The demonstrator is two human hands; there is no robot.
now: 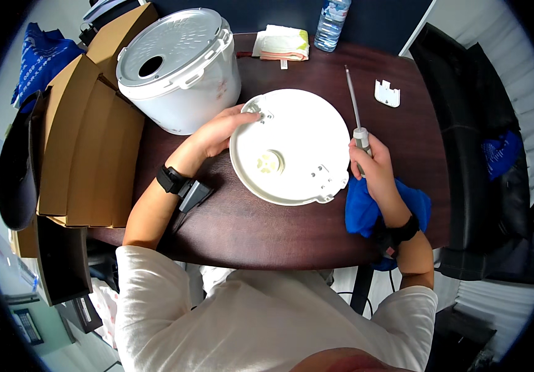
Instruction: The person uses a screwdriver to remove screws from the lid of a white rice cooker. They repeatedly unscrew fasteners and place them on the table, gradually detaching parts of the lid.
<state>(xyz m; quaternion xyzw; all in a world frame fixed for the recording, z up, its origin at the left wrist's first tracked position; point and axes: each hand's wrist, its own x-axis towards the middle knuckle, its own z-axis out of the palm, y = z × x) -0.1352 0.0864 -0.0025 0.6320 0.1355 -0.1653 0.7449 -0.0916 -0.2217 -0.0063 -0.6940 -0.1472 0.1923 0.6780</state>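
Observation:
A white round plastic lid (298, 133) is tilted over the table in front of me. My left hand (220, 129) grips its upper left rim, the thumb lying on the inner face beside a small bracket. The lid carries a pale round vent piece (269, 162) and a cluster of small holes near its lower right edge. In my right hand (371, 162), just off the lid's right side, is a screwdriver (355, 102) with a grey and white handle. Its shaft points away from me, and the tip touches nothing.
A white rice cooker (183, 99) with a grey top stands at the back left, beside cardboard boxes (87, 149). Behind are a folded cloth (284, 43) and a water bottle (332, 25). A small white plastic cover (387, 94) lies far right; a blue cloth (366, 214) sits under my right wrist.

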